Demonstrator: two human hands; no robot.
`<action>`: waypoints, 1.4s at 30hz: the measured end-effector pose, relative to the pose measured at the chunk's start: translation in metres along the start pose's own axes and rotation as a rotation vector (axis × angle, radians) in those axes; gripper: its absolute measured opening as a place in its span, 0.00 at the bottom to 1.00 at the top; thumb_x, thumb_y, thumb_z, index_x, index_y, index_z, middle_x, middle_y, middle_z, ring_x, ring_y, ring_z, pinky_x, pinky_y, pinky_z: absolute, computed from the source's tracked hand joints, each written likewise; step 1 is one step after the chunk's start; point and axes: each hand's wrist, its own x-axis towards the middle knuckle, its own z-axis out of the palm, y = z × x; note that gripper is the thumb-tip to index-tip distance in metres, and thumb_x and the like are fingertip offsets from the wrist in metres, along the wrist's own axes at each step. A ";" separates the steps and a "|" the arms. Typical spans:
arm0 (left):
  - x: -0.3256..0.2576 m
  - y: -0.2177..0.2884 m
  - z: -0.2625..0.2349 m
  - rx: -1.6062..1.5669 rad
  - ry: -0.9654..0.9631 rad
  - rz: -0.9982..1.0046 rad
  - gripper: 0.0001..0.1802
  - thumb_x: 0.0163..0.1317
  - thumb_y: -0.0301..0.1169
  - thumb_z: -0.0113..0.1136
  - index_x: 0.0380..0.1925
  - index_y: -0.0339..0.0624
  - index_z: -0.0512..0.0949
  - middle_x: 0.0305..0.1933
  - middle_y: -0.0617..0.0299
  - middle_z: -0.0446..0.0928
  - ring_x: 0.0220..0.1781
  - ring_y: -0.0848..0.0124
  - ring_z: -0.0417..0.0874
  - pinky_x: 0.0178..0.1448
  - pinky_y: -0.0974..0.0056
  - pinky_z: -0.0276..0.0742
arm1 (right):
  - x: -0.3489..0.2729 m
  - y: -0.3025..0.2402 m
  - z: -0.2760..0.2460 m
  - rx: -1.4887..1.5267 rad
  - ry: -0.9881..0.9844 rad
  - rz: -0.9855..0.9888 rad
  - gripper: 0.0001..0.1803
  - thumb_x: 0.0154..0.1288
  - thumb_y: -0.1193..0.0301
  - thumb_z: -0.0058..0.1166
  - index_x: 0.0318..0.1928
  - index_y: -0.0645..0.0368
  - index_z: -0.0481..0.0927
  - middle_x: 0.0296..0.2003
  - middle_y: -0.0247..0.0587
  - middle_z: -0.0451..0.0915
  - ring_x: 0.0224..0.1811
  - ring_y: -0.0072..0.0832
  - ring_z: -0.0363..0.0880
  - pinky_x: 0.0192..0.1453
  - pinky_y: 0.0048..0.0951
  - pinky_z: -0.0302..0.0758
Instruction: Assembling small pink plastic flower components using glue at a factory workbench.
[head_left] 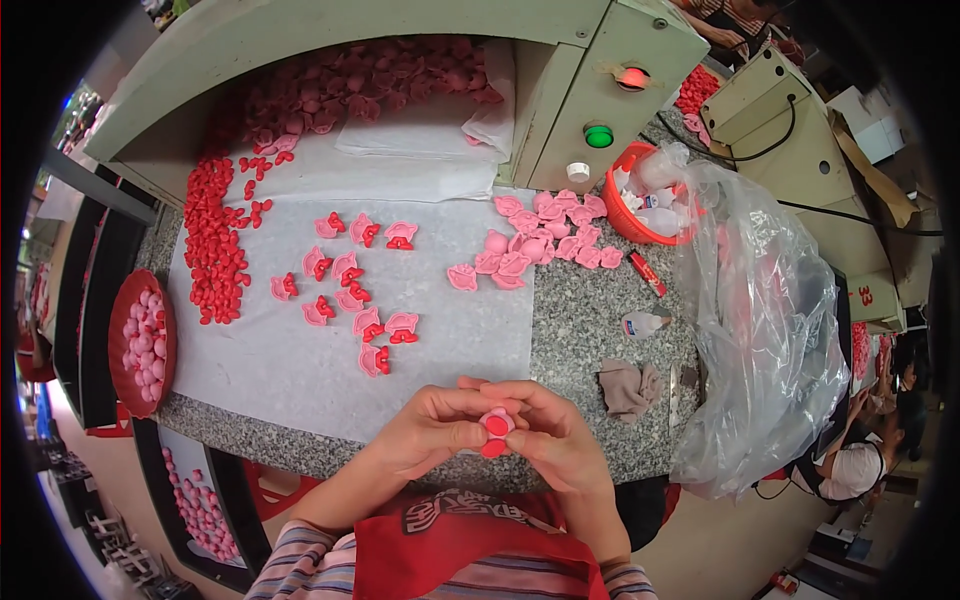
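Close in front of my red apron, both hands hold one small pink plastic piece with red parts (497, 427). My left hand (432, 428) pinches it from the left, its thumb pressed against the side. From the other side my right hand (552, 430) grips it with thumb and curled fingers. The fingers hide the back of the piece. Beyond them, several pink shell-like pieces with red bow-shaped parts attached (367, 322) lie on white paper (460, 350). A pile of plain pink pieces (520, 240) lies farther right.
Loose red parts (212, 250) heap at the left; a red basket (122, 365) of pink pieces stands at the edge. A pale green machine (560, 110) spans the back. Rightward are an orange basket (622, 215), a small bottle (643, 324), a cloth (630, 388) and a clear plastic bag (765, 330).
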 end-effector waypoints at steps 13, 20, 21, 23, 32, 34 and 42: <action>-0.001 -0.002 0.000 -0.373 -0.025 -0.023 0.24 0.54 0.31 0.61 0.51 0.37 0.67 0.44 0.54 0.74 0.47 0.63 0.77 0.49 0.65 0.76 | 0.000 0.005 0.011 -0.419 0.303 -0.247 0.25 0.53 0.77 0.56 0.53 0.61 0.69 0.54 0.46 0.68 0.52 0.31 0.70 0.51 0.28 0.70; 0.001 -0.007 -0.004 -0.468 -0.094 0.054 0.23 0.53 0.32 0.61 0.49 0.40 0.68 0.44 0.53 0.74 0.49 0.60 0.76 0.51 0.61 0.75 | 0.003 0.014 0.031 -1.193 0.512 -0.745 0.20 0.39 0.76 0.67 0.38 0.60 0.78 0.45 0.43 0.73 0.45 0.35 0.73 0.48 0.32 0.70; 0.000 -0.004 -0.005 -0.467 -0.096 0.057 0.23 0.53 0.32 0.61 0.49 0.40 0.68 0.44 0.53 0.74 0.49 0.60 0.76 0.51 0.61 0.75 | 0.003 0.013 0.031 -1.194 0.510 -0.748 0.20 0.39 0.76 0.67 0.38 0.60 0.78 0.45 0.43 0.73 0.45 0.35 0.73 0.48 0.32 0.70; -0.005 0.006 -0.007 -0.195 -0.036 0.090 0.25 0.49 0.27 0.64 0.48 0.40 0.68 0.42 0.54 0.75 0.46 0.63 0.78 0.48 0.63 0.75 | 0.005 0.010 0.031 -1.161 0.378 -0.745 0.18 0.38 0.77 0.66 0.36 0.60 0.78 0.44 0.42 0.75 0.45 0.36 0.73 0.47 0.32 0.70; -0.039 0.017 -0.024 0.053 0.099 0.293 0.20 0.40 0.15 0.66 0.37 0.35 0.75 0.43 0.54 0.75 0.44 0.69 0.78 0.44 0.70 0.77 | 0.019 0.018 0.053 -1.191 0.143 -0.748 0.17 0.37 0.82 0.63 0.34 0.62 0.78 0.38 0.42 0.79 0.40 0.36 0.76 0.43 0.31 0.73; -0.047 0.023 -0.030 0.052 0.096 0.291 0.18 0.42 0.15 0.65 0.37 0.35 0.75 0.42 0.56 0.76 0.42 0.71 0.78 0.43 0.71 0.75 | 0.026 0.030 0.056 -1.235 0.170 -0.757 0.15 0.38 0.81 0.63 0.33 0.63 0.79 0.38 0.40 0.79 0.39 0.36 0.77 0.42 0.32 0.74; -0.155 0.174 -0.157 1.663 1.714 0.972 0.15 0.48 0.26 0.62 0.39 0.41 0.76 0.36 0.61 0.75 0.28 0.73 0.71 0.35 0.68 0.70 | 0.043 0.030 0.050 -1.198 0.361 -0.512 0.26 0.48 0.80 0.58 0.52 0.61 0.70 0.49 0.46 0.71 0.40 0.33 0.76 0.42 0.29 0.73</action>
